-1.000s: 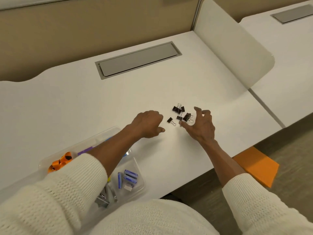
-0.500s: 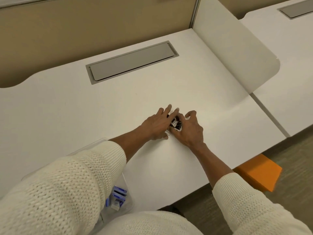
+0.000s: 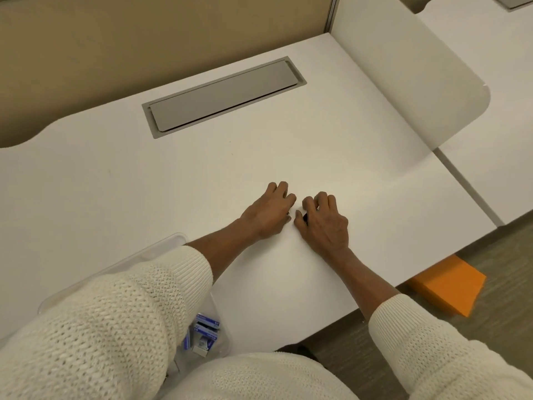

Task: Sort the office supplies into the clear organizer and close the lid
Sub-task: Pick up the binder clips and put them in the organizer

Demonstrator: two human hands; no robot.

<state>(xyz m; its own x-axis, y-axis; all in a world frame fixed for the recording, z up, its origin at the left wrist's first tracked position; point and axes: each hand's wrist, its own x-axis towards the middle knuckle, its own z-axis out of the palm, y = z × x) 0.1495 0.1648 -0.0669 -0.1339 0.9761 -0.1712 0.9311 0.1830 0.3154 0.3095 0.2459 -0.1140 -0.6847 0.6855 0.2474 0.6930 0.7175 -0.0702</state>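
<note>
Both hands rest on the white desk (image 3: 288, 157), knuckles up and fingers curled under. My left hand (image 3: 269, 210) and my right hand (image 3: 324, 219) sit side by side, a small gap between them. The black binder clips are hidden under the fingers; only a dark sliver of a binder clip (image 3: 305, 217) shows by my right thumb. The clear organizer (image 3: 161, 246) lies at the near left, mostly covered by my left sleeve. Small blue staple boxes (image 3: 206, 332) show in its near corner.
A grey cable-hatch cover (image 3: 225, 95) is set into the desk at the back. A white divider panel (image 3: 409, 79) stands along the right side. An orange box (image 3: 450, 287) lies on the floor beyond the desk's right front edge.
The scattered binder clips have been raked together; both hands closed over them and then drew slightly apart, fingers curled. The camera has tilted, so the organizer shows less.
</note>
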